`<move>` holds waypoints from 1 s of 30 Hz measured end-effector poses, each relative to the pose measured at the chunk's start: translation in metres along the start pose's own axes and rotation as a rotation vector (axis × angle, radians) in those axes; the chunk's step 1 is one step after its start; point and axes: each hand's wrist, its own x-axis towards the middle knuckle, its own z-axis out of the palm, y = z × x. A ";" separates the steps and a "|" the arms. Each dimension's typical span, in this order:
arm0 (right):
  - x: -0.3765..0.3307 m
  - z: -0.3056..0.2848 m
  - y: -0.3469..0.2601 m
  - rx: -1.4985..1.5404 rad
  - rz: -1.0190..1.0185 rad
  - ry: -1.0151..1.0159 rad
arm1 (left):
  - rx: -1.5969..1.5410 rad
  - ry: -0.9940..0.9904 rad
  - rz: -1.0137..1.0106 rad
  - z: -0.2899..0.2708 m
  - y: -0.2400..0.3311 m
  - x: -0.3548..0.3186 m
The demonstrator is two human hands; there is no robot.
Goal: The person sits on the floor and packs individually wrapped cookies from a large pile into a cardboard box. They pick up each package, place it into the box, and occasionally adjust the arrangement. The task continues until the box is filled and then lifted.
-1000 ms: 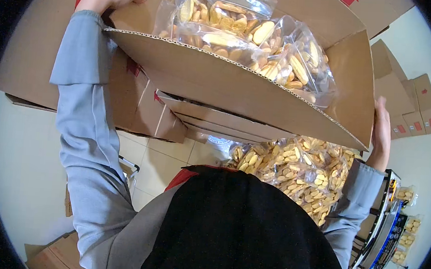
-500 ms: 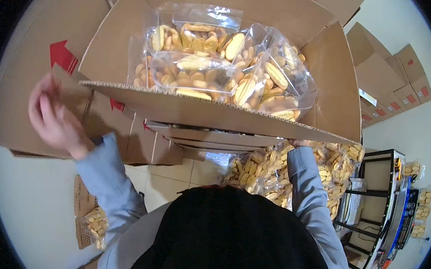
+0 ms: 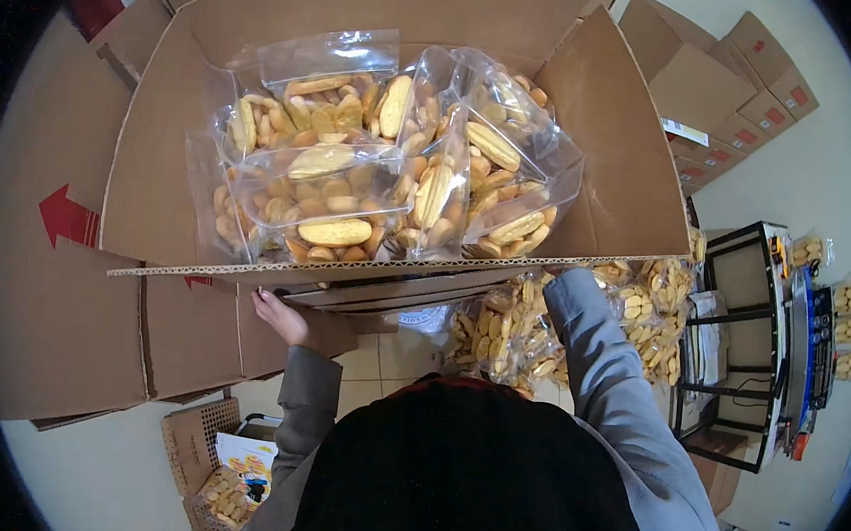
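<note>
A large open cardboard box (image 3: 639,182) is in front of me, holding several clear plastic bags of oval golden biscuits (image 3: 334,230). My left hand (image 3: 282,319) is at the lower left of the box's near side. Its fingers are curled against the cardboard edge, with the fingertips partly hidden. My right forearm in its grey sleeve (image 3: 594,322) reaches up to the lower right of the box. The right hand itself is hidden beneath the near side, so its grip does not show.
Bagged biscuits (image 3: 504,335) are piled below the box at the right. A black-framed rack (image 3: 771,339) stands to the right, with stacked cartons (image 3: 743,100) behind it. Big cartons (image 3: 47,308) line the left; a brown crate (image 3: 186,446) is at lower left.
My left hand has come from the box's outer left corner, inward and down to its near lower edge. The box appears shifted left and tipped more toward me. My right hand has slipped from sight.
</note>
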 end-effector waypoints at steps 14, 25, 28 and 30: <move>-0.001 -0.018 0.010 -0.068 0.019 -0.010 | -0.088 0.015 -0.072 0.013 0.001 0.011; 0.035 -0.047 0.011 -0.128 0.057 -0.042 | 0.270 -0.219 0.041 -0.002 0.014 0.040; 0.059 -0.089 -0.043 -0.196 -0.189 0.068 | 0.268 -0.379 0.134 -0.013 0.010 0.047; -0.016 -0.027 -0.139 -0.296 -0.617 0.214 | 0.235 -0.511 0.082 -0.035 0.006 0.048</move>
